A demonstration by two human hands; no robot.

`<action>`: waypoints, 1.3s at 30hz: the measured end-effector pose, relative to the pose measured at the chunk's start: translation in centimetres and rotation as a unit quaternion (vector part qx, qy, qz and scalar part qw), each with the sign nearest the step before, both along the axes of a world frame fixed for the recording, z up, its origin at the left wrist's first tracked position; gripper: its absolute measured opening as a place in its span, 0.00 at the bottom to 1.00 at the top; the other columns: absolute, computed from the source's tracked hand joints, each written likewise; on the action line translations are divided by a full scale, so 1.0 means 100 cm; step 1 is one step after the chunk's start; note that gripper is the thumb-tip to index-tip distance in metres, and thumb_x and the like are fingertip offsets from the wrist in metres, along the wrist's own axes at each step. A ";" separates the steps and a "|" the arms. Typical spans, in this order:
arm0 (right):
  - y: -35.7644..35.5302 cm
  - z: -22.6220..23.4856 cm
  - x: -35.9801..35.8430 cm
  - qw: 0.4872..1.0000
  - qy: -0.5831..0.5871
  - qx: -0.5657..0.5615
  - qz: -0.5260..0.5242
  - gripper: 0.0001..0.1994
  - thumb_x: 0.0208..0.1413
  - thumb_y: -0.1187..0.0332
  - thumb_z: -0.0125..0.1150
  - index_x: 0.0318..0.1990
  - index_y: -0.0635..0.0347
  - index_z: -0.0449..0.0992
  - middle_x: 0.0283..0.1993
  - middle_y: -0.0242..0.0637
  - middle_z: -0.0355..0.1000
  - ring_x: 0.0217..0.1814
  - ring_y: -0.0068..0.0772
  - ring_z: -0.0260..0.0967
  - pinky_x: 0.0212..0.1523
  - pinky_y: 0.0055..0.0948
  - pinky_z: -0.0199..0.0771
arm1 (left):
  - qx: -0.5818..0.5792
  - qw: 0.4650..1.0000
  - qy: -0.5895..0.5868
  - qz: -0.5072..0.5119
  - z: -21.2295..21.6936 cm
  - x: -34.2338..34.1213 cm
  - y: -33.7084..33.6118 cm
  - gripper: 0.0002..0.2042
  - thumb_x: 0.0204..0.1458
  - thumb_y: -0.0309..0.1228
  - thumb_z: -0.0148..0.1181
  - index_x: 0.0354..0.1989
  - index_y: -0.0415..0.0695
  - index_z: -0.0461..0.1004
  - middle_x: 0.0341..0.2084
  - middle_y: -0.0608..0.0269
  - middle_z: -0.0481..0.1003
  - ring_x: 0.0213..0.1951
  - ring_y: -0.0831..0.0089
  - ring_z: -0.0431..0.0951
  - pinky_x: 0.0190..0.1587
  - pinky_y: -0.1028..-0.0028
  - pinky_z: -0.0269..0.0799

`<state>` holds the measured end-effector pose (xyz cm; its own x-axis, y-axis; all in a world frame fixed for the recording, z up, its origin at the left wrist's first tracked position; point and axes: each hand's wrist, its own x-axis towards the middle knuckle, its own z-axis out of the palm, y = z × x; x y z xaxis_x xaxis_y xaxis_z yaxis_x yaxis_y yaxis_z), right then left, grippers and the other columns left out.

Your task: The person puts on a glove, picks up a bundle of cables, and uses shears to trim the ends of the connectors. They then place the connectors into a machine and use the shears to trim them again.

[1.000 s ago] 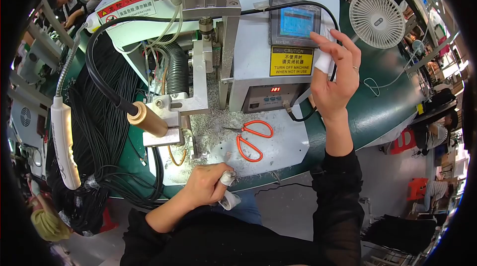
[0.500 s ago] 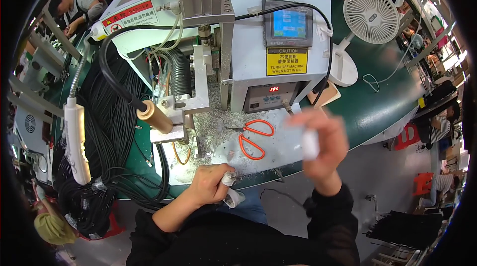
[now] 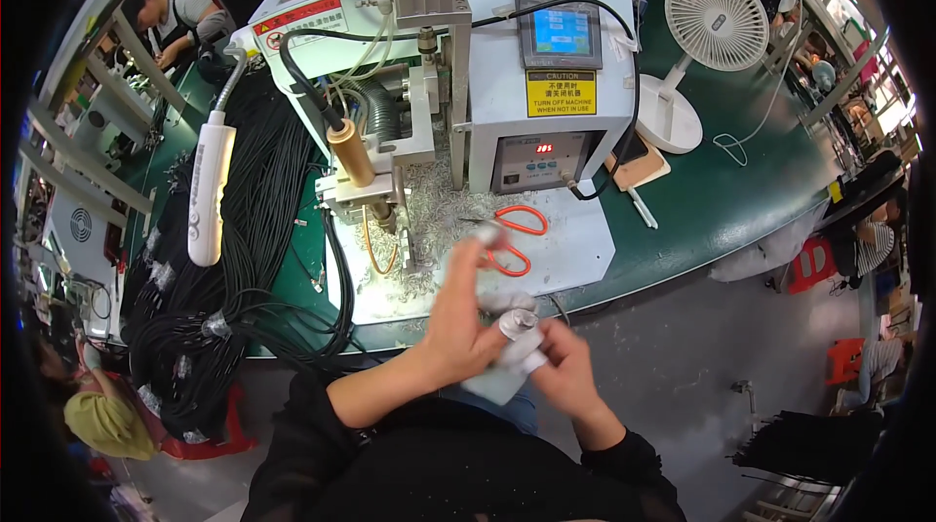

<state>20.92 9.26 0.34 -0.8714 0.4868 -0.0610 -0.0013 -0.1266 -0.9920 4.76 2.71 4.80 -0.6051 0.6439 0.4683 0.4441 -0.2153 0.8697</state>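
Observation:
My left hand (image 3: 453, 337) is raised in front of the machine's base plate, its index finger stretched up and white wrapping on the fingertip and thumb. Against its palm side lies a soft, crumpled white cloth piece (image 3: 499, 384), glove-like but blurred. From the right, my right hand (image 3: 567, 371) closes its fingers on the edge of that cloth beside the left thumb. Some fingers of both hands are hidden behind the white material. Orange-handled scissors (image 3: 526, 220) lie on the plate just beyond the left fingertip, which partly overlaps them.
A press-like machine (image 3: 375, 171) with a screen (image 3: 561, 33) stands ahead, metal scraps strewn about its base plate (image 3: 575, 249). Black cables (image 3: 244, 152) heap at left beside a lit white lamp (image 3: 210, 195). A white fan (image 3: 717, 20) stands at right. Other people sit farther off.
My right hand has come down and left from its raised place to meet my left hand. The left hand has moved right and its index finger has stretched out. The view has shifted.

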 end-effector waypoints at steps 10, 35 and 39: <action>0.037 0.020 -0.020 0.992 0.018 -0.057 -0.111 0.10 0.55 0.75 0.53 0.45 0.66 0.72 0.39 0.29 0.73 0.36 0.14 0.68 0.36 0.16 0.67 | -0.109 0.959 0.222 -0.140 -0.011 0.005 -0.027 0.25 0.39 0.27 0.69 0.48 0.40 0.68 0.46 0.55 0.71 0.45 0.54 0.72 0.46 0.64 0.70; 0.010 0.040 -0.001 0.811 -0.112 0.573 -0.036 0.19 0.43 0.78 0.56 0.47 0.69 0.70 0.43 0.46 0.71 0.41 0.43 0.72 0.38 0.34 0.74 | -0.014 0.966 -0.182 -0.185 -0.007 0.027 -0.016 0.13 0.49 0.19 0.59 0.43 0.39 0.69 0.32 0.61 0.75 0.34 0.76 0.76 0.38 0.76 0.72; 0.026 0.044 0.005 0.940 -0.065 0.335 0.031 0.15 0.49 0.78 0.52 0.47 0.71 0.69 0.42 0.44 0.72 0.41 0.37 0.72 0.40 0.33 0.73 | -0.072 0.940 -0.019 -0.333 -0.001 0.024 -0.022 0.11 0.48 0.21 0.60 0.40 0.41 0.70 0.31 0.61 0.75 0.34 0.71 0.76 0.36 0.73 0.71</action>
<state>21.45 11.84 4.70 -0.9055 0.4028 0.1334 0.1118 0.5298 -0.8407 7.19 0.50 4.68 -0.0596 0.9412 0.3325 0.2203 -0.3125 0.9240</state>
